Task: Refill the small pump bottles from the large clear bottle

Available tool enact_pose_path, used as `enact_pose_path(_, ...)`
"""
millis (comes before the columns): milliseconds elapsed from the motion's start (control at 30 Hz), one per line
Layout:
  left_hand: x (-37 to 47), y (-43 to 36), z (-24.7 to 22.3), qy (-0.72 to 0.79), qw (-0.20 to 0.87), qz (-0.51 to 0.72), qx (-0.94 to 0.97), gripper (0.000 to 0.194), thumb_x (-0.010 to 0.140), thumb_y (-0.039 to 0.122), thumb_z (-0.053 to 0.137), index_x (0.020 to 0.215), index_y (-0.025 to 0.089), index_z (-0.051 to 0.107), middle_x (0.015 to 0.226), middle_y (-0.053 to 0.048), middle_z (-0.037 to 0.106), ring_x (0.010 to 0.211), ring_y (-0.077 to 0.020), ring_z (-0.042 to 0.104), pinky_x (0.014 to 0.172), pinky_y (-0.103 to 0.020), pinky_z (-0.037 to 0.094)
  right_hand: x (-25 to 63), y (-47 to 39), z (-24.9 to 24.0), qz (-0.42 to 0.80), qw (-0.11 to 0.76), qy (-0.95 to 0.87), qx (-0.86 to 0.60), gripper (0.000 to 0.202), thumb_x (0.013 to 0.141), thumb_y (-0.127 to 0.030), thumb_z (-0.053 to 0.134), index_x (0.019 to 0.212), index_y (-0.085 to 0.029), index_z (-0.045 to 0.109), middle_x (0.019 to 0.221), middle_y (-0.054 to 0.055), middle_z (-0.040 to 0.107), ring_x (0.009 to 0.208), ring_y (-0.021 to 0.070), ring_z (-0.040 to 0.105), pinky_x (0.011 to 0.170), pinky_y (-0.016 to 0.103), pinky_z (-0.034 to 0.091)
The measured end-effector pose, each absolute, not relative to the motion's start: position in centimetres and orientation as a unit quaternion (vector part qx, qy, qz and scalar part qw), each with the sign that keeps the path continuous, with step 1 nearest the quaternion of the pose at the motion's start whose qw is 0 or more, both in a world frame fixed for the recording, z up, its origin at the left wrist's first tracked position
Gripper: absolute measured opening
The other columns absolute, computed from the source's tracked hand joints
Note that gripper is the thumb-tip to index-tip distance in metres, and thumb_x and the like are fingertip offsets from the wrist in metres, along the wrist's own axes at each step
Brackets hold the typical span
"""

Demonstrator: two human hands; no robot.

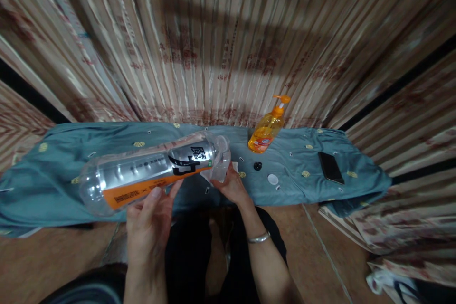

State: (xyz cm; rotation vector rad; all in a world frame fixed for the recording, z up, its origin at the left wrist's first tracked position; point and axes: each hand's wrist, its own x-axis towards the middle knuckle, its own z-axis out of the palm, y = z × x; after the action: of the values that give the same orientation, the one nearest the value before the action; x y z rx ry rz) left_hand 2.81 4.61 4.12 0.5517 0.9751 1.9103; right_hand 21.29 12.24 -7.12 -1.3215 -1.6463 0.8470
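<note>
Seemingly for balance, the bottle (156, 168) is cradled in the left hand (149, 216), gripped toward three o'clock by the right hand (234, 186).

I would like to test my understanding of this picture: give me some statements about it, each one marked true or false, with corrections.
1. The left hand holds the large clear bottle. True.
2. The silver bracelet is on the left wrist. False: the silver bracelet is on the right wrist.
3. The pump bottle stands on the teal cloth. True.
4. The flat black device lies left of the pump bottle. False: in this view, the flat black device lies to its right.
5. A round white disc lies near a small black item. True.
</note>
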Motion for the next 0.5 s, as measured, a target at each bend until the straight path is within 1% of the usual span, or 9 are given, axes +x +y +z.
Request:
enact_pose_path(100, 2.97, 4.59, 4.26, 0.392, 0.446, 0.773, 0.223, 0.038, 0.05, 0.041, 0.107, 0.063, 0.025, 0.074, 0.095, -0.003, 0.084, 0.133, -0.0362, 0.068, 0.119, -0.062, 0.051, 21.3, 12.22, -6.95, 0.345, 0.413, -0.655, -0.53, 0.076, 0.078, -0.026, 0.077, 0.149, -0.023, 0.052, 0.132, 0.011, 0.075, 0.121, 0.0328, 0.076, 0.108, 0.048, 0.061)
enact_pose_path(200, 3.1, 4.54, 4.33, 0.39, 0.448, 0.772, 0.228, 0.036, 0.053, 0.04, 0.105, 0.063, 0.024, 0.074, 0.098, -0.003, 0.084, 0.133, -0.0358, 0.069, 0.12, -0.062, 0.05, 21.32, 12.19, -6.8, 0.343, 0.413, -0.658, -0.528, 0.076, 0.077, -0.024, 0.076, 0.149, -0.023, 0.051, 0.138, 0.012, 0.073, 0.125, 0.0329, 0.074, 0.111, 0.048, 0.06)
enact_pose_path(300, 3.15, 4.48, 4.32, 0.39, 0.446, 0.772, 0.23, 0.039, 0.053, 0.04, 0.105, 0.059, 0.024, 0.071, 0.099, -0.002, 0.084, 0.132, -0.0359, 0.069, 0.121, -0.063, 0.049, 21.32, 12.14, -6.69, 0.339, 0.41, -0.659, -0.532, 0.079, 0.078, -0.024, 0.076, 0.152, -0.02, 0.049, 0.143, 0.014, 0.071, 0.131, 0.0334, 0.072, 0.115, 0.049, 0.057)
enact_pose_path(400, 3.08, 4.44, 4.27, 0.392, 0.446, 0.77, 0.234, 0.037, 0.053, 0.04, 0.105, 0.06, 0.024, 0.072, 0.1, -0.002, 0.084, 0.133, -0.0368, 0.068, 0.12, -0.065, 0.049, 21.28, 12.1, -6.66, 0.34, 0.406, -0.658, -0.536, 0.081, 0.078, -0.025, 0.076, 0.154, -0.018, 0.048, 0.143, 0.015, 0.071, 0.131, 0.0337, 0.072, 0.115, 0.05, 0.057)
enact_pose_path(500, 3.0, 4.45, 4.19, 0.397, 0.447, 0.768, 0.232, 0.036, 0.054, 0.04, 0.105, 0.061, 0.024, 0.073, 0.1, -0.003, 0.084, 0.134, -0.0379, 0.068, 0.12, -0.066, 0.049, 21.25, 12.1, -6.73, 0.339, 0.412, -0.656, -0.534, 0.08, 0.078, -0.024, 0.075, 0.153, -0.019, 0.049, 0.143, 0.014, 0.071, 0.13, 0.0334, 0.072, 0.114, 0.049, 0.058)
